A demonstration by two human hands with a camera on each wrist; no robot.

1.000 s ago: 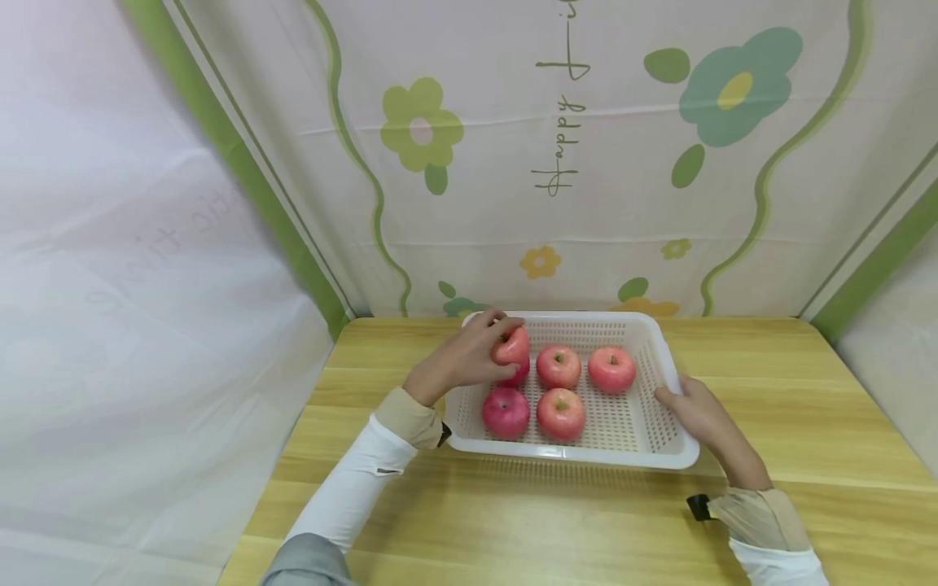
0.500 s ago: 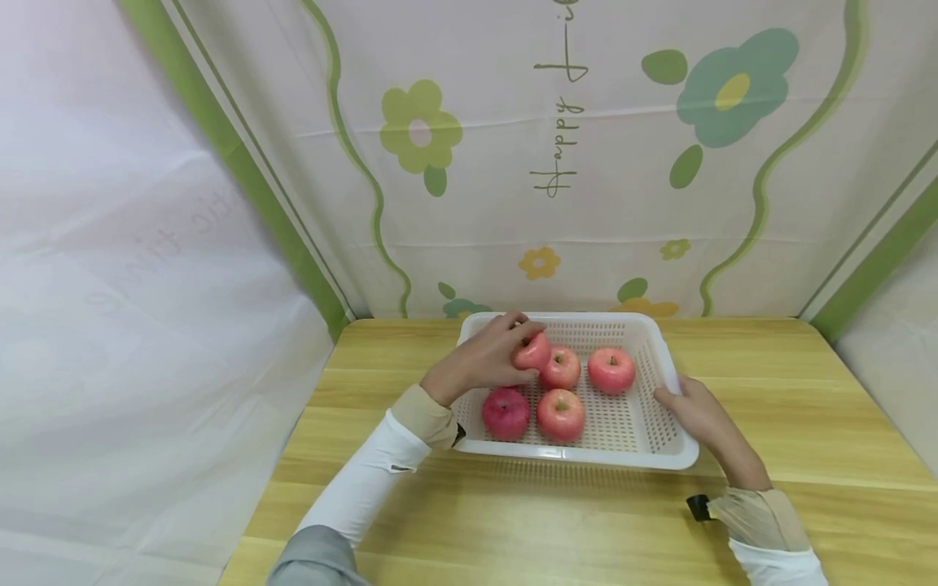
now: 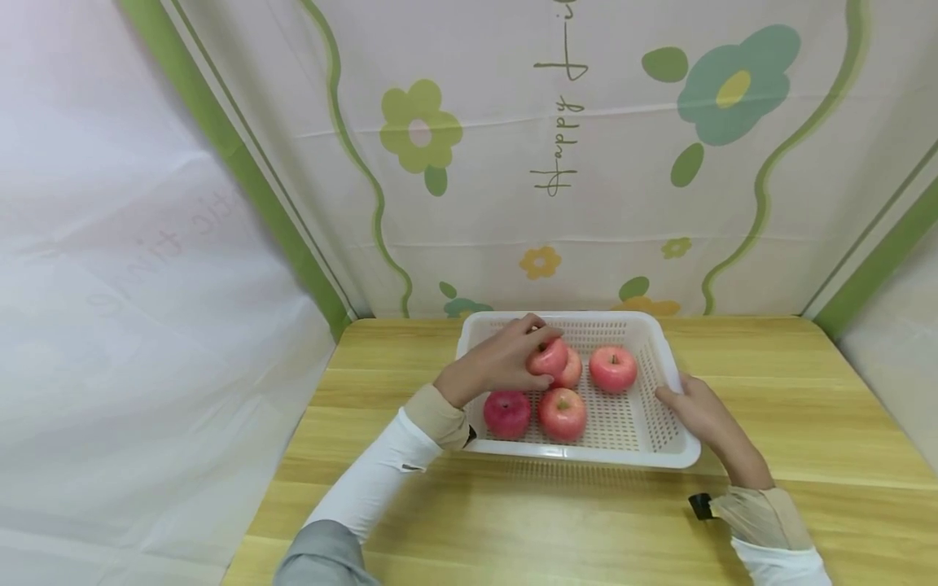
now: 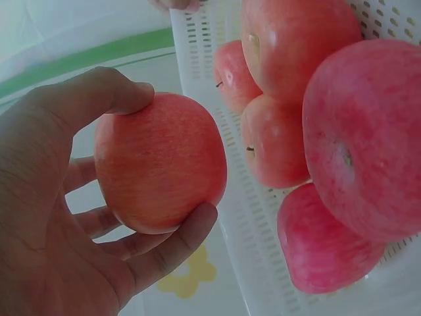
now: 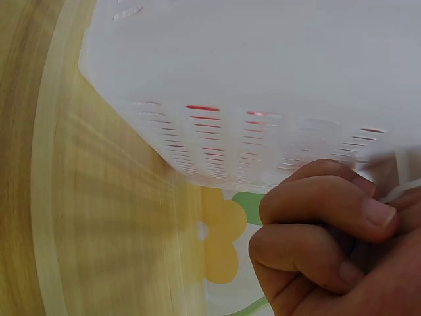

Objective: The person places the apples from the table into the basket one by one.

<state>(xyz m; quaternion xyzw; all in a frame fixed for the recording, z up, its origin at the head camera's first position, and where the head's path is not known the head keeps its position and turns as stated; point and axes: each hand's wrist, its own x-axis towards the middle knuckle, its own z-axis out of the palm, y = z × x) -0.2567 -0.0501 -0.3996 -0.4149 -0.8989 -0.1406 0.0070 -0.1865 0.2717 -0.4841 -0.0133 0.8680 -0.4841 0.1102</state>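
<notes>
My left hand [image 3: 509, 356] grips a red apple [image 3: 548, 358] above the left half of a white perforated plastic basket [image 3: 579, 452]. In the left wrist view, thumb and fingers curl round the held apple [image 4: 161, 164], apart from the others. Inside the basket sit several more apples: a darker one [image 3: 506, 415] at front left, a lighter one [image 3: 562, 415] beside it, one [image 3: 613, 369] at right, and one [image 3: 570, 370] partly hidden behind the held apple. My right hand [image 3: 699, 411] holds the basket's right rim; the right wrist view shows its fingers [image 5: 316, 204] curled under the edge.
The basket stands on a wood-grain table [image 3: 586, 529], close to a flower-printed cloth wall [image 3: 484, 212] at the back. Another white cloth [image 3: 146, 325] hangs at left. The basket's right part has bare floor around the right apple.
My left hand has carried its apple to the right, from the basket's back left corner to in front of another apple. The right hand keeps hold of the rim, and the basket stays put.
</notes>
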